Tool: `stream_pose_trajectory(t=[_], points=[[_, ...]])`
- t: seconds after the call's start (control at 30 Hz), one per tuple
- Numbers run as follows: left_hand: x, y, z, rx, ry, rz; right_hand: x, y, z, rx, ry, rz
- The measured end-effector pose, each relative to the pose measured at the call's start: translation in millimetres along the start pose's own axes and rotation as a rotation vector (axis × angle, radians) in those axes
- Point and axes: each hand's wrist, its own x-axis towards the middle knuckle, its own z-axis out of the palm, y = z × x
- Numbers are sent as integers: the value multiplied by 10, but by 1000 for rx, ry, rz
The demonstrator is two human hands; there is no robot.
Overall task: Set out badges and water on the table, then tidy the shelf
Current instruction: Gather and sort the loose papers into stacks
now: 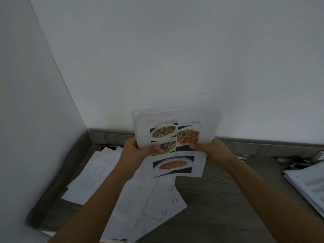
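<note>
Two bare forearms reach in from the bottom edge over the shelf [219, 207], a grey wood-grain surface set into a corner. Under the left forearm lie loose sheets [157, 199], white paper with faint print, overlapping at odd angles and spreading towards the left wall. At the right edge of the view a separate pile of papers [308, 186] lies flat on the shelf, well apart from the loose sheets.

Further in, both hands hold one stack of papers [175, 123] upright above the shelf, its long sides roughly vertical and its top leaning slightly away. The left hand [135, 151] has its grip clamped on the stack's lower left edge, thumb on the front sheet and fingers hidden behind. The right hand [208, 148] has its grip clamped on the lower right edge in the same way. The front sheet shows colour photographs of dishes of food with short lines of print above them, too blurred to read. Just below the hands is another printed sheet [175, 165] with a photograph of a red dish on an oval plate; I cannot tell whether it hangs from the stack or lies on the shelf.

Beyond the pile on the right lie some small shiny metal things [294, 162], too blurred to name. In the far left corner a thin red thing [101, 145] shows behind the loose sheets. A low grey rim [263, 146] runs along the back and left sides of the shelf, and plain white walls [175, 58] rise above it.
</note>
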Motion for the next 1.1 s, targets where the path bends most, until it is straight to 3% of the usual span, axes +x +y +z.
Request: stream_pose_trajectory(t=[0.33, 0.67, 0.87, 1.1], points=[[-98, -323, 74, 46, -113, -96, -66, 248, 14, -83, -28, 62], [-58, -327, 267, 77, -35, -105, -161, 338, -117, -140, 17, 177], [-5, -269, 841, -73, -15, -195, -433, 134, -644, -94, 94, 257], [-40, -452, 2178, -147, 11, -418, -1207, 75, -1881, -202, 236, 321]])
